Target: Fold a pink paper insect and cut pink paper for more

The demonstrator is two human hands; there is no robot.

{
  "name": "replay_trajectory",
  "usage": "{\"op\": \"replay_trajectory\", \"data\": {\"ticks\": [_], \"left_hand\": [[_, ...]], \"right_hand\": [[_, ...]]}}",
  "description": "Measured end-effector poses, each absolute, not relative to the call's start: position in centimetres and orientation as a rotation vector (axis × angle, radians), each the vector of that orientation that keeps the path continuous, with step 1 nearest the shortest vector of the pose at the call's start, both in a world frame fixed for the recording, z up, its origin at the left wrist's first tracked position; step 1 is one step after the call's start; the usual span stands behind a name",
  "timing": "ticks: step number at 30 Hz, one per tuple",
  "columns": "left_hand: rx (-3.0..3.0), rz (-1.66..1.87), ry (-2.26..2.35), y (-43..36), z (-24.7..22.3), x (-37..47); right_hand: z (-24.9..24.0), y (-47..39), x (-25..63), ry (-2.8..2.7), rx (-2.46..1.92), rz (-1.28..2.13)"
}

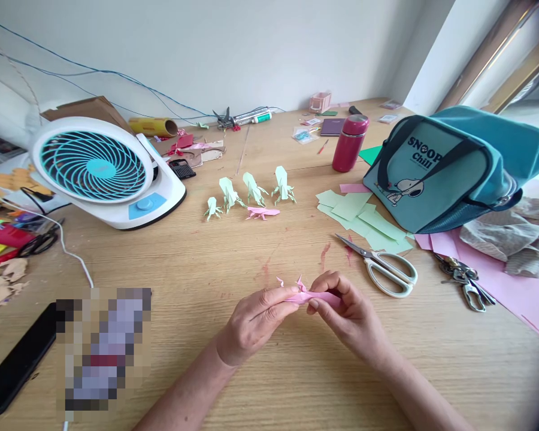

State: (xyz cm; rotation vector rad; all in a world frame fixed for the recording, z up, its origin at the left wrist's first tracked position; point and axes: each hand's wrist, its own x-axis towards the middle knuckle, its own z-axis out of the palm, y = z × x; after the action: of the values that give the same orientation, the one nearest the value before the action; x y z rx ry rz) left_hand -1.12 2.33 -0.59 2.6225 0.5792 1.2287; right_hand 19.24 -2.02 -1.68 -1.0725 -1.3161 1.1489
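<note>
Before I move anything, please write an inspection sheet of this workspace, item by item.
Surface: wood-grain table, reddish marks near the scissors.
Things: pink folded paper in hand; four green figures and one pink figure beyond.
Clutter: green sheets and keys right; black flat device left.
Hands: left hand and right hand both on the pink folded paper.
Cables: white cable left, blue wires along the wall.
Surroundings: fan left, red bottle and teal bag right.

Left hand (261, 317) and right hand (348, 314) nearly meet, fingers pinched; the left thumb is hard to make out.
</note>
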Motion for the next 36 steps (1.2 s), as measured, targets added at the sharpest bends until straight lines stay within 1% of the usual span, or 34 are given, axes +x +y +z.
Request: {"op": "replay_trajectory", "data": {"ticks": [5,9,19,24,30,33,36], "left_hand": [[2.734,1.137,0.438,2.3,0.0,-1.6],[2.799,1.107,0.374,2.4,0.6,-1.8],[2.752,1.153,0.524,2.1,0.3,-1.1],[2.668,1.09,0.557,2.2,-0.1,-0.8],[2.276,1.044,0.793,2.2,-1.4,0.4],[1.955,0.952,0.935,2.2,-1.8,0.9],[1.647,0.856,0.988,2.4,-2.0,1.0]], "right_hand": [[-0.9,-2.2,19.6,-1.391,-0.935,1.104],[-0.9,-2.2,19.8,-1.393,-0.906,1.107],[-1.0,-1.9,19.6,-1.312,-1.004,1.133],[-1.2,-1.5,19.4,-1.168,-1.067,1.276],[-1.7,-0.9,19.3,-0.926,-1.09,1.572],[-1.7,-0.8,19.4,-0.877,-1.069,1.641],[-1.5,-0.8,19.7,-0.951,-1.072,1.673]]}}
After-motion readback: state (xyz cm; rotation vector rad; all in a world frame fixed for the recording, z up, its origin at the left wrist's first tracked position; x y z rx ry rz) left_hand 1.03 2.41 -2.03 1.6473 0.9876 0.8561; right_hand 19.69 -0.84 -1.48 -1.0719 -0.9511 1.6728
